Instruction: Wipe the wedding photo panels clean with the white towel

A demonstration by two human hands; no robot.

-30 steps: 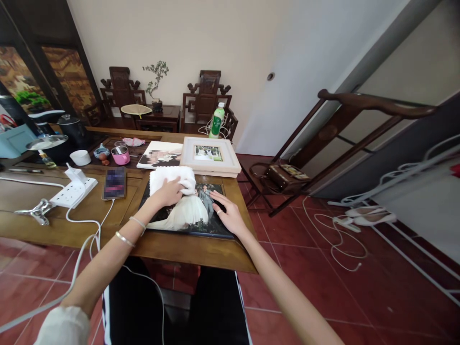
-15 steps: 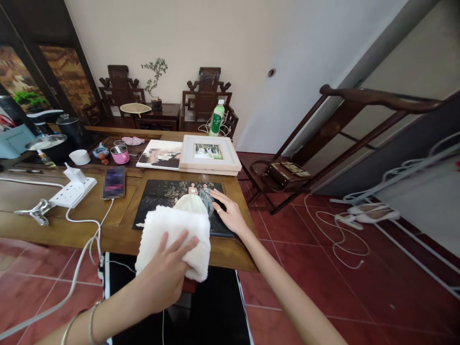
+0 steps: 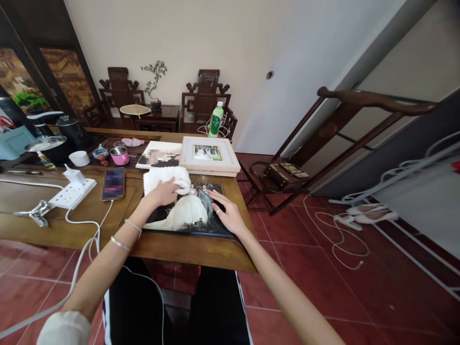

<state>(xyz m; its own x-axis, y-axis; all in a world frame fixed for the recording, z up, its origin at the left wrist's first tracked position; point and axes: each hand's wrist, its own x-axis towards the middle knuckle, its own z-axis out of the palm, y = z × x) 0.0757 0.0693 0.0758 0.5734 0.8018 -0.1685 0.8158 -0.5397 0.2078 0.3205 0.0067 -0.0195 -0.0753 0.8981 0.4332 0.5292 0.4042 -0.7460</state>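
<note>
A dark wedding photo print [image 3: 187,213] lies flat near the front edge of the wooden table [image 3: 108,215]. My left hand [image 3: 163,192] presses a white fluffy cloth [image 3: 166,177] on the print's far left corner, fingers closed over the cloth. My right hand [image 3: 226,213] lies flat and open on the print's right side, holding it down. A ring shows on one finger.
Behind the print stand a white framed photo [image 3: 209,155] and another print [image 3: 160,155]. A phone [image 3: 114,183], a white power strip [image 3: 74,190] with cables, a pink cup [image 3: 120,155], a kettle and a green bottle [image 3: 216,120] sit around. A wooden rack [image 3: 323,139] stands on the right.
My left hand with the cloth swept from the print's far edge down past its near edge, then back up to the far left corner. My right hand stayed put.
</note>
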